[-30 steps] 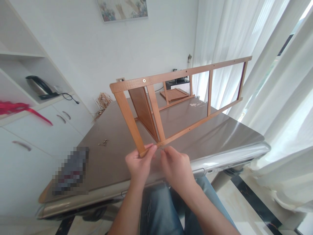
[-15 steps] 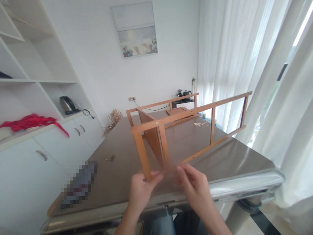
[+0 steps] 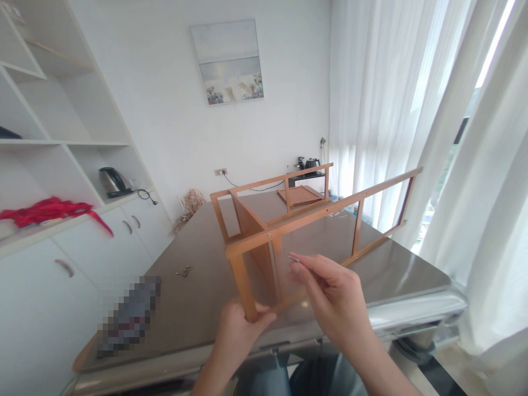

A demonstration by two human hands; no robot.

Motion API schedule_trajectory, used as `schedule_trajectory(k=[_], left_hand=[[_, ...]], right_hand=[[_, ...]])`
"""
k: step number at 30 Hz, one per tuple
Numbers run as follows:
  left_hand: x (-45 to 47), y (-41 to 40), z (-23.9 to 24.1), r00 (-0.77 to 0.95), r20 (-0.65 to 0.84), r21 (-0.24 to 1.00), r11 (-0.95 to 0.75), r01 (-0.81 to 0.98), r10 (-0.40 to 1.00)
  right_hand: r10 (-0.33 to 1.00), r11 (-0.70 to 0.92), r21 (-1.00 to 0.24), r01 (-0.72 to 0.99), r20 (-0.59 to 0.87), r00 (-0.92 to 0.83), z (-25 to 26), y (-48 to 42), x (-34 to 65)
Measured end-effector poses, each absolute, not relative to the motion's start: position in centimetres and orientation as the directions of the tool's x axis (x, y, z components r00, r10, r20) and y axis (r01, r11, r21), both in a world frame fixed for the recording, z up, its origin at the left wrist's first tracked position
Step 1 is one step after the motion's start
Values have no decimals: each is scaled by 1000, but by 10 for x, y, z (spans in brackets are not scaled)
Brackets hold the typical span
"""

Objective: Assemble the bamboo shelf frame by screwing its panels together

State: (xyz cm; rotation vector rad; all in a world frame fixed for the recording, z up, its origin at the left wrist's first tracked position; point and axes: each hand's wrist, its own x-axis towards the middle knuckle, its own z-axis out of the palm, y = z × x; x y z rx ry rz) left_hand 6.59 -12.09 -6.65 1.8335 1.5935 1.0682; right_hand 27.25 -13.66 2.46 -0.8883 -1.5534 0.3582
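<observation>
A wooden shelf frame with a panel fixed across it lies on its side on the table. My left hand is closed round the frame's near lower corner. Between the thumb and forefinger of my right hand is a thin silvery metal piece; blur hides whether it is a screw or a small tool. That hand is raised in front of the frame's near upright, to the right of the panel. A screw head shows in the upper rail, left of my right fingertips. Several small metal screws lie loose on the table to the left.
The brown table has a rounded metallic front edge. A pixelated dark item lies at its left. Farther back is a flat wooden panel. White cabinets stand to the left, white curtains to the right.
My right hand has risen from the frame's lower rail, bringing the metal piece up. My left hand keeps its hold on the corner. The whole view has shifted slightly.
</observation>
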Motion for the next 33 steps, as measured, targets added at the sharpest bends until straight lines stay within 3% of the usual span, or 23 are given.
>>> schedule_trajectory(k=[4,10,16,26,33], left_hand=[[59,-123,-47,3,287,816,-246,523,958],[55,-122,20,-126,552,816,-503,285,824],[70,-121,62,-146,662,731,-591,342,735],[78,-119,59,-166,660,740,-596,311,733],[74,-120,58,-153,669,728,-601,330,727]], right_hand=[[607,706,-510,492,793,-48,46,-132,270],[519,675,-300,674,842,-145,57,-120,264],[514,687,-238,686,826,-229,59,-115,261],[502,695,-184,695,816,-287,64,-110,266],[518,682,-60,729,743,-423,78,-111,274]])
